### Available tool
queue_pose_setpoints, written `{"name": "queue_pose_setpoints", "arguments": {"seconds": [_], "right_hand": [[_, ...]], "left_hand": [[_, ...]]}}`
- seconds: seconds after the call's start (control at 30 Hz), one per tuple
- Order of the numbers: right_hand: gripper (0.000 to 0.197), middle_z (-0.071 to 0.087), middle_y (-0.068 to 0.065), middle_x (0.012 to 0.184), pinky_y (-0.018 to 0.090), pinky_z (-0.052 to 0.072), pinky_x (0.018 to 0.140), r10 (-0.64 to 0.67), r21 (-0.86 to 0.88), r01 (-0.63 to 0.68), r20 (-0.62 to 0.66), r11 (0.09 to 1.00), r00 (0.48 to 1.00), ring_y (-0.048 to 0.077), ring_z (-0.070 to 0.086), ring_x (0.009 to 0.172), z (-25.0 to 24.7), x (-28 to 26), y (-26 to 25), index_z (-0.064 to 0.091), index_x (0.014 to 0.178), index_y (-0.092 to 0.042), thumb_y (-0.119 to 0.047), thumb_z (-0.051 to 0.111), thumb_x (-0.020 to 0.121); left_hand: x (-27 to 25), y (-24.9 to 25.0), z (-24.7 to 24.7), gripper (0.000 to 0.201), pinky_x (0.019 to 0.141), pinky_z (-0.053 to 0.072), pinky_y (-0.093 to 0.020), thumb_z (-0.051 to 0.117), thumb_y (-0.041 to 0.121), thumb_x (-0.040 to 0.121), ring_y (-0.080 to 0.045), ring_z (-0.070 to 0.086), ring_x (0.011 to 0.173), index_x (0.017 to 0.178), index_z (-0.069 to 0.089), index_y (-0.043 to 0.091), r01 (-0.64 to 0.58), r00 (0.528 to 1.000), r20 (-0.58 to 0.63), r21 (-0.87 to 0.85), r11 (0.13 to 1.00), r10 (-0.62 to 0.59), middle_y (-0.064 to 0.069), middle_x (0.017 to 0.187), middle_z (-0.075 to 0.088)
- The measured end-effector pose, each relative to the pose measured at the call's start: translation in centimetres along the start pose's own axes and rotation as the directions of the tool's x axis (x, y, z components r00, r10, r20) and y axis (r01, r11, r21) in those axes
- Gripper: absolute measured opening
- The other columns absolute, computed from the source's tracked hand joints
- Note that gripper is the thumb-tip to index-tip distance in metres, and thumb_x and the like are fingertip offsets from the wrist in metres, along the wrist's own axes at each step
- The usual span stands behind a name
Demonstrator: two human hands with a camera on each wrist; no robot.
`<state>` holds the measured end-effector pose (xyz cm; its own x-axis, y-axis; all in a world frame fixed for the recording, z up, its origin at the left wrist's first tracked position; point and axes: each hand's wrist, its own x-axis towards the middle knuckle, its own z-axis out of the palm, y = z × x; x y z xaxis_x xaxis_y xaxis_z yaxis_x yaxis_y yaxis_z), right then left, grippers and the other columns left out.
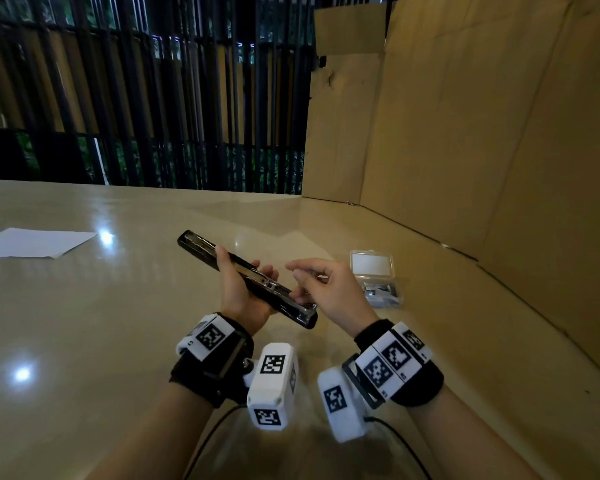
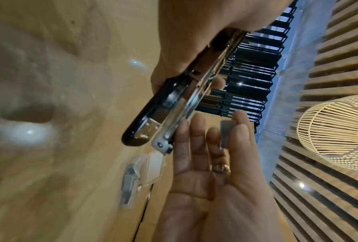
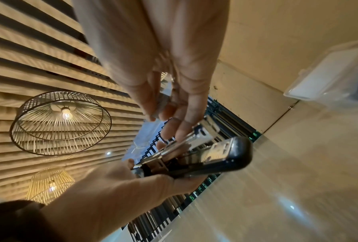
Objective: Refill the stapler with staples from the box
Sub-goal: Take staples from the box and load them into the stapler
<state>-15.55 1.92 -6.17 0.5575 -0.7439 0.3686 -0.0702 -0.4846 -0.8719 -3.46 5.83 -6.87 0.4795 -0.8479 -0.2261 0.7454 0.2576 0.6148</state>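
Observation:
The black stapler (image 1: 246, 277) is swung open flat, its metal staple channel (image 2: 196, 98) facing up. My left hand (image 1: 239, 289) grips it round the middle, above the table. My right hand (image 1: 321, 282) hovers at the stapler's near end and pinches a short grey strip of staples (image 2: 226, 134) between thumb and forefinger; the same strip (image 3: 161, 104) shows in the right wrist view. Its other fingers touch the channel's end. The clear plastic staple box (image 1: 378, 278) lies open on the table, just right of my right hand, with more staples inside.
A white sheet of paper (image 1: 35, 242) lies at the table's far left. Tall cardboard panels (image 1: 482, 133) stand along the right side and back right. Black vertical bars (image 1: 153, 98) rise behind the table's far edge. Wicker lamps (image 3: 60, 122) hang overhead.

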Motion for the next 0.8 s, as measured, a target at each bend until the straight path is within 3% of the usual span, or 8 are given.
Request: {"name": "queue_pose_setpoints", "arguments": {"seconds": [0.1, 0.2, 0.27, 0.37, 0.47, 0.53, 0.67, 0.8], "right_hand": [[0.02, 0.067, 0.001, 0.08, 0.023, 0.057, 0.074, -0.008, -0.051, 0.008, -0.011, 0.999, 1.0, 0.013, 0.065, 0.069, 0.0, 0.1, 0.2, 0.067, 0.104, -0.002, -0.004, 0.054, 0.089], [0.021, 0.069, 0.009, 0.096, 0.016, 0.05, 0.082, -0.079, -0.163, 0.072, -0.036, 0.984, 0.996, 0.016, 0.063, 0.085, 0.1, 0.0, 0.2, 0.069, 0.104, -0.004, -0.004, 0.058, 0.086], [0.019, 0.069, 0.008, 0.09, 0.008, 0.041, 0.073, -0.136, -0.232, 0.122, -0.046, 0.965, 0.99, 0.011, 0.057, 0.078, 0.2, -0.1, 0.0, 0.071, 0.099, -0.006, -0.006, 0.063, 0.082], [0.015, 0.064, 0.004, 0.079, 0.007, 0.036, 0.063, -0.181, -0.292, 0.158, -0.053, 0.943, 0.982, -0.001, 0.046, 0.065, -0.1, 0.0, -0.3, 0.074, 0.093, -0.006, -0.008, 0.067, 0.079], [0.018, 0.052, 0.004, 0.087, 0.0, 0.035, 0.063, -0.196, -0.364, 0.17, -0.037, 0.916, 0.98, -0.005, 0.04, 0.065, -0.5, 0.2, -0.1, 0.073, 0.095, -0.006, -0.009, 0.069, 0.078], [0.021, 0.044, 0.001, 0.091, 0.0, 0.033, 0.063, -0.209, -0.426, 0.192, 0.007, 0.884, 0.978, -0.007, 0.037, 0.067, -0.8, 0.3, -0.1, 0.071, 0.099, -0.006, -0.009, 0.068, 0.079], [0.029, 0.047, -0.001, 0.089, 0.004, 0.03, 0.064, -0.194, -0.536, 0.255, 0.17, 0.805, 0.966, -0.007, 0.037, 0.068, -1.5, 0.4, -0.1, 0.067, 0.11, -0.01, -0.005, 0.064, 0.081], [0.034, 0.047, -0.003, 0.092, 0.003, 0.031, 0.064, -0.137, -0.596, 0.277, 0.269, 0.754, 0.953, 0.007, 0.041, 0.078, -2.3, 0.4, -0.3, 0.063, 0.116, -0.014, -0.005, 0.06, 0.084]], "left_hand": [[0.0, -0.2, 0.2, 0.062, 0.071, 0.037, -0.031, 0.03, 0.072, 0.081, -0.013, 0.042, 0.063, 0.077, 0.046, 0.013, -0.006, 1.0, 0.01, -0.039, 0.999, 0.006, 0.0, 0.063, 0.04], [0.1, -0.3, 0.3, 0.061, 0.07, 0.038, -0.027, 0.035, 0.072, 0.08, -0.013, 0.042, 0.061, 0.072, 0.045, 0.012, -0.044, 0.999, 0.0, -0.11, 0.993, 0.044, 0.0, 0.063, 0.04], [0.2, -0.3, 0.4, 0.06, 0.069, 0.039, -0.025, 0.038, 0.072, 0.078, -0.012, 0.042, 0.06, 0.07, 0.045, 0.013, -0.073, 0.997, -0.001, -0.164, 0.984, 0.074, 0.001, 0.064, 0.041], [0.3, -0.2, 0.7, 0.056, 0.063, 0.04, -0.021, 0.04, 0.07, 0.079, -0.011, 0.041, 0.056, 0.07, 0.044, 0.015, -0.142, 0.99, -0.012, -0.218, 0.966, 0.143, 0.002, 0.064, 0.042], [0.2, -0.1, 0.9, 0.054, 0.06, 0.041, -0.021, 0.041, 0.069, 0.08, -0.01, 0.042, 0.054, 0.07, 0.043, 0.016, -0.18, 0.983, -0.014, -0.239, 0.954, 0.183, 0.003, 0.062, 0.043], [0.2, -0.1, 0.9, 0.053, 0.06, 0.042, -0.021, 0.042, 0.069, 0.08, -0.009, 0.043, 0.053, 0.071, 0.043, 0.016, -0.19, 0.981, -0.009, -0.24, 0.952, 0.193, 0.003, 0.062, 0.043], [0.4, -0.1, 0.8, 0.051, 0.06, 0.042, -0.02, 0.043, 0.067, 0.08, -0.01, 0.043, 0.051, 0.072, 0.042, 0.017, -0.217, 0.976, -0.023, -0.231, 0.948, 0.218, 0.004, 0.061, 0.043], [0.4, -0.3, 0.7, 0.051, 0.061, 0.042, -0.021, 0.043, 0.066, 0.081, -0.01, 0.043, 0.051, 0.069, 0.043, 0.017, -0.222, 0.974, -0.013, -0.226, 0.949, 0.225, 0.004, 0.06, 0.043]]}}
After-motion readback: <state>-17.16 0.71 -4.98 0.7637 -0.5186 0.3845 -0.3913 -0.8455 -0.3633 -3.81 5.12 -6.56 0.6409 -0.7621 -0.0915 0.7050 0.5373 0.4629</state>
